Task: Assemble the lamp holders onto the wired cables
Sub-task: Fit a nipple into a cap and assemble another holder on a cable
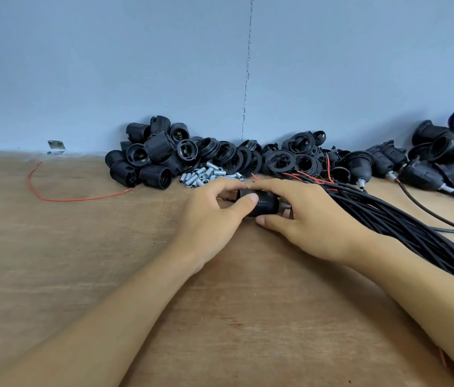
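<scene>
A black ribbed lamp holder (265,203) lies sideways between both hands near the middle of the wooden table (80,261). My left hand (212,216) grips its left end, thumb across the top. My right hand (309,219) grips its right end, where a small metal tube sticks out. A thick bundle of black cables (404,227) with red wire tips runs from that spot to the lower right.
Loose black holder shells (147,157) and rings (248,157) are heaped along the blue wall. A small pile of metal threaded tubes (206,174) lies in front. Holders fitted on cables (443,157) sit at the right. A loose red wire (61,198) curves on the left.
</scene>
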Demonstrator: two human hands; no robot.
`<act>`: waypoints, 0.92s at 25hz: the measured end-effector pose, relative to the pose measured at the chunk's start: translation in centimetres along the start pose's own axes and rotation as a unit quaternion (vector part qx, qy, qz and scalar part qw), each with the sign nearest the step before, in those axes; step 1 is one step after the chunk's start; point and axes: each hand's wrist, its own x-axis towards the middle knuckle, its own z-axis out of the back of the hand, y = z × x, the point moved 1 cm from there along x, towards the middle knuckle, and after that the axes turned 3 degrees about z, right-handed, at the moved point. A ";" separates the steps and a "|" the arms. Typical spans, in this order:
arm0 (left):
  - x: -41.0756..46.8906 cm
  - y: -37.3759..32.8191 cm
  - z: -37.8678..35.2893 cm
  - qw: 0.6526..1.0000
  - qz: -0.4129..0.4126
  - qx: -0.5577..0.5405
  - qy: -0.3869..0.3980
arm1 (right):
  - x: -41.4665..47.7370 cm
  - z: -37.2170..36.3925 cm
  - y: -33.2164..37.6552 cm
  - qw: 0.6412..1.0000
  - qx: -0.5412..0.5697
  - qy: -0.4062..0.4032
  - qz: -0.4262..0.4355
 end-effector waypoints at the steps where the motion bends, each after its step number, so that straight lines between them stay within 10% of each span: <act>1: 0.0 0.0 0.0 1.000 -0.009 0.021 0.002 | 0.1 0.1 -0.1 1.000 -0.012 0.005 0.002; 23: 1.0 0.3 1.3 0.934 -0.086 0.345 -0.010 | -0.3 0.7 -1.3 0.996 -0.053 -0.003 -0.067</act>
